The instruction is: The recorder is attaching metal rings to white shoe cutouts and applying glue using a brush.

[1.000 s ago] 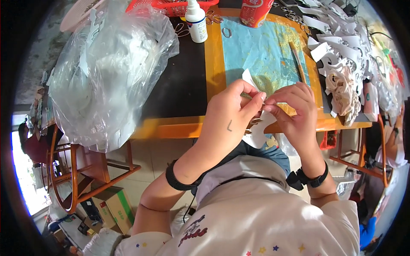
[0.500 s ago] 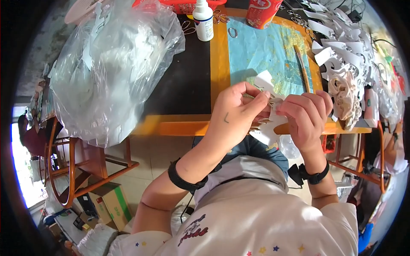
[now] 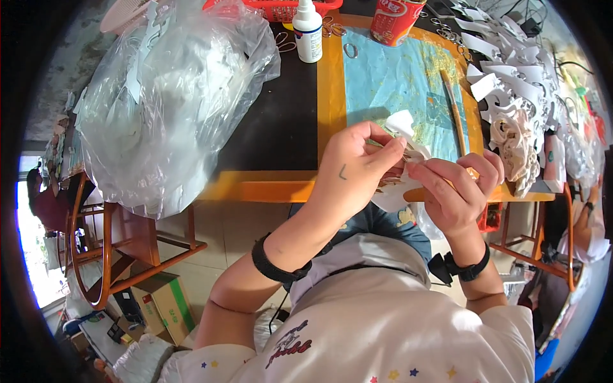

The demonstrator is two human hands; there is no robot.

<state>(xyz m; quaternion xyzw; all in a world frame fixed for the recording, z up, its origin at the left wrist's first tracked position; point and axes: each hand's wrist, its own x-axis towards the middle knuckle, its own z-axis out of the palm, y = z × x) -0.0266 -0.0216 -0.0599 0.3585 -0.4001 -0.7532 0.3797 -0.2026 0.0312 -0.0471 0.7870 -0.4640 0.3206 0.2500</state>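
Note:
My left hand (image 3: 359, 159) is closed, thumb and forefinger pinching a white strip (image 3: 400, 121) with a squared tab that sticks up above the fingers. Thin brassy metal pieces (image 3: 391, 183) show under that hand, partly covered by its fingers. My right hand (image 3: 457, 193) is closed beside it, fingertips pinched at the right side of the same white strip. Both hands are above the table's front edge, over my lap. Just beyond them lies a blue sheet (image 3: 383, 80) speckled with yellow, bearing a slim wooden-handled tool (image 3: 456, 115).
A large clear plastic bag (image 3: 172, 108) fills the table's left. Farther back stand a white bottle (image 3: 309, 35), a red can (image 3: 394, 22) and a red basket (image 3: 268, 7). An oval metal ring (image 3: 350, 50) lies on the sheet. White tabbed strips (image 3: 520, 83) pile up at right.
My right hand has shifted slightly down and right, its fingers now more bent against the white strip. The strip's upper tab has tilted a little. My left hand keeps its pinch.

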